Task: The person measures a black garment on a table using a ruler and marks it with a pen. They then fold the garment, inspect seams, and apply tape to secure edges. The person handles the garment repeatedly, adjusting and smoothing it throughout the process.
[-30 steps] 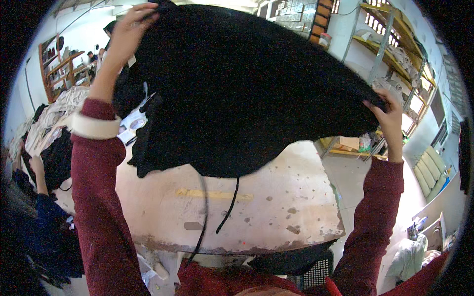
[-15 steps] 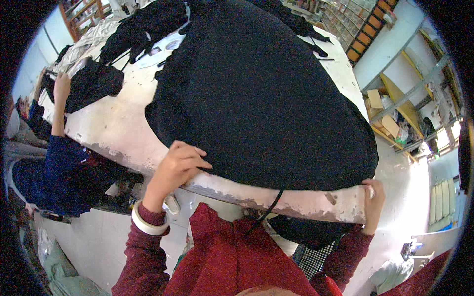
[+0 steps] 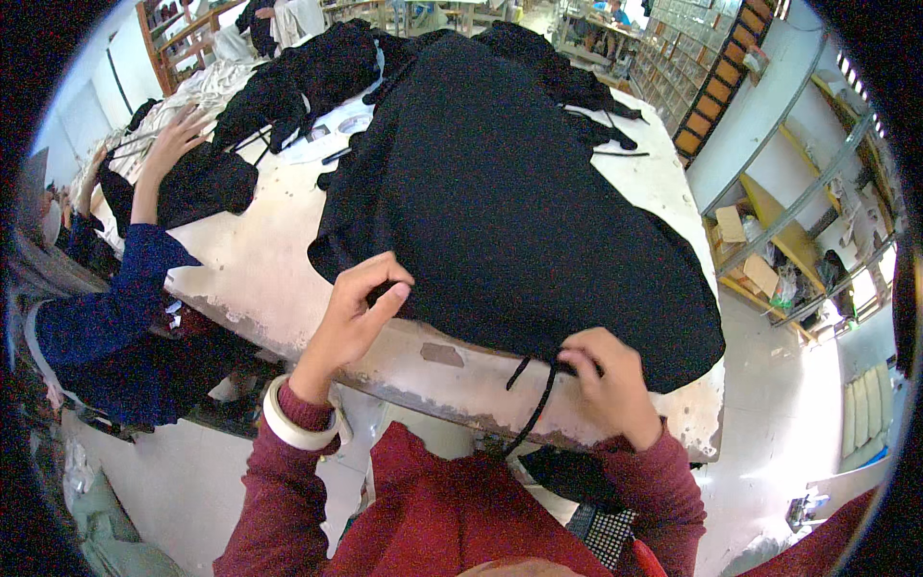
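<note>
A large black garment is spread over the table, its near edge along the table's front. My left hand pinches that edge toward its left end, thumb and forefinger curled in together. A thick cream ring sits around my left wrist, over the maroon cuff. At the middle right of the near edge, my right hand has its fingers bent closed on the cloth's border. Just left of these fingers, a black cord hangs from the border over the table's front, with a short loose end beside it.
The worn pale table has a chipped front edge. To the left, a co-worker's navy sleeve and spread hand reach over another black piece. More black garments are heaped behind. Shelving stands at right.
My right hand has moved left from the table's right corner to the cloth's border by the cord. My left hand has turned, showing its thumb. The co-worker's hand has lifted and spread.
</note>
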The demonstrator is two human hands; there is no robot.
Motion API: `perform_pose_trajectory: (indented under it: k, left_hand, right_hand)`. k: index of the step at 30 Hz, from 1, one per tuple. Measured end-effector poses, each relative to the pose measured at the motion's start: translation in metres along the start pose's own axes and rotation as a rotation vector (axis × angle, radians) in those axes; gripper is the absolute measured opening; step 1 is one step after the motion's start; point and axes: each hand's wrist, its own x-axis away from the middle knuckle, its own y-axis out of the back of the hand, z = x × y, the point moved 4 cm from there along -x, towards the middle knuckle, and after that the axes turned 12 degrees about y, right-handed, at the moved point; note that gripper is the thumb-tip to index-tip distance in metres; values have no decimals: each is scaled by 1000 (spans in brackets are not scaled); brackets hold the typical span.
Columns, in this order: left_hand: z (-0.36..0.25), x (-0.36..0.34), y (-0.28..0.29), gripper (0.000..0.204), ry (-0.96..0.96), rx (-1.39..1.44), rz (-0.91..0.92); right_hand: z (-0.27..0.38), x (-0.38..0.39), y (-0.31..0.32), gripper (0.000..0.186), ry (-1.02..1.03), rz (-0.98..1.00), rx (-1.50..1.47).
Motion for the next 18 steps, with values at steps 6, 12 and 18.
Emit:
perform_pose_trajectory:
  k: [6, 12, 18]
  left_hand:
    - [-10, -64, -41, 13, -71, 84, -22]
    - [17, -64, -67, 13, -82, 287, 237]
    - [36, -52, -86, 26, 149, 502, 414]
  right_hand:
    - [-53, -10, 34, 9, -211, -461, -182]
    - [-62, -1, 26, 12, -252, -507, -223]
    - [-62, 4, 15, 11, -270, -402, -271]
